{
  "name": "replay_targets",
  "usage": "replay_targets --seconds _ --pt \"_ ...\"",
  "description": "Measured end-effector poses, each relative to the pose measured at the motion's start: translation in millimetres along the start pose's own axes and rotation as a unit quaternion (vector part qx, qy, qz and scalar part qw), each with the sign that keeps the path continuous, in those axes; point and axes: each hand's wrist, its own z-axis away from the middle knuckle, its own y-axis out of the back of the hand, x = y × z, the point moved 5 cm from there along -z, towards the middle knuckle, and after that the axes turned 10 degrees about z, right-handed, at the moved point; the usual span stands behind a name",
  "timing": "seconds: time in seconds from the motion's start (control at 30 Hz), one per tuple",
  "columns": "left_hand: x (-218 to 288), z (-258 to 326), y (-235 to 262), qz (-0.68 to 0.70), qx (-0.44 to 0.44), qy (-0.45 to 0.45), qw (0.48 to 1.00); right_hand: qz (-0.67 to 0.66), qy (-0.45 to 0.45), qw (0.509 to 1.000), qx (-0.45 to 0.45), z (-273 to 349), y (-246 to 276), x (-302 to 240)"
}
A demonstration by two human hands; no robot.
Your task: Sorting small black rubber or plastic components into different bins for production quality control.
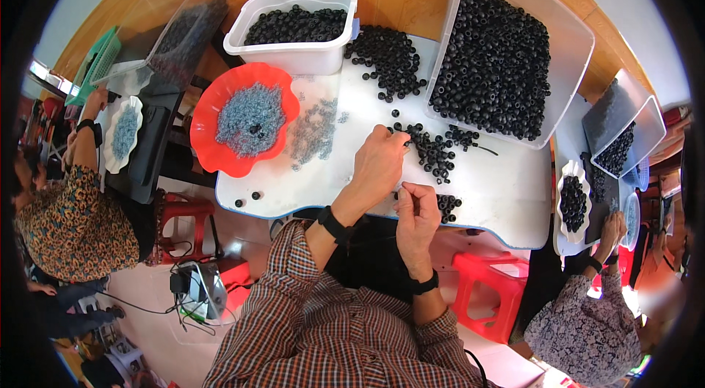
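Observation:
My left hand (pixel 377 162) is closed in a pinch over the white table, its fingertips beside a loose group of small round black pieces (pixel 435 157), some with holes. Closer to the table's front edge, my right hand (pixel 417 226) is closed too, thumb against forefinger. What either hand pinches is too small or hidden to make out. More black pieces (pixel 448 206) lie just right of my right hand. To the left, a red scalloped bowl (pixel 208 122) holds small clear blue-grey pieces (pixel 252 115), with a few black ones on top.
A white tub (pixel 297 59) and a large clear bin (pixel 569 57) hold black pieces at the back. Between them is a black heap (pixel 385 57). Clear bits (pixel 314 131) lie beside the bowl. Other people work at left (pixel 81 234) and right (pixel 587 329). A red stool (pixel 490 292) stands below.

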Motion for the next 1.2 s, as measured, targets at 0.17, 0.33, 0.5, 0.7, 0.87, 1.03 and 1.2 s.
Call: replay_targets --seconds 0.17,0.33,0.5,0.7,0.87,1.03,1.2 --pt "-4.9 -6.9 -11.9 -0.095 -0.058 0.004 0.994 -0.010 -0.008 1.000 0.000 0.1 1.4 -0.4" --pt "-5.7 -3.9 -9.2 -0.093 -0.081 0.053 0.991 -0.009 -0.017 1.000 0.002 0.2 2.4 0.3" --pt "-4.9 -4.7 -7.4 -0.083 -0.075 0.048 0.993 0.018 0.022 1.000 0.002 1.6 -0.3 -1.5" --pt "-11.2 -3.9 -8.2 -0.071 -0.068 0.063 0.993 -0.007 -0.014 1.000 -0.003 2.9 -0.7 -8.5" --pt "-8.9 3.2 -2.5 -0.062 -0.064 0.068 0.994 0.003 -0.004 1.000 -0.002 5.7 0.1 -5.6" --pt "-10.4 8.5 -0.6 -0.045 -0.056 0.032 0.997 -0.009 -0.016 1.000 -0.003 6.6 -2.6 -7.7" --pt "-10.4 11.2 1.7 -0.042 -0.047 0.011 0.998 0.009 0.003 1.000 0.001 6.3 -1.6 -11.1"
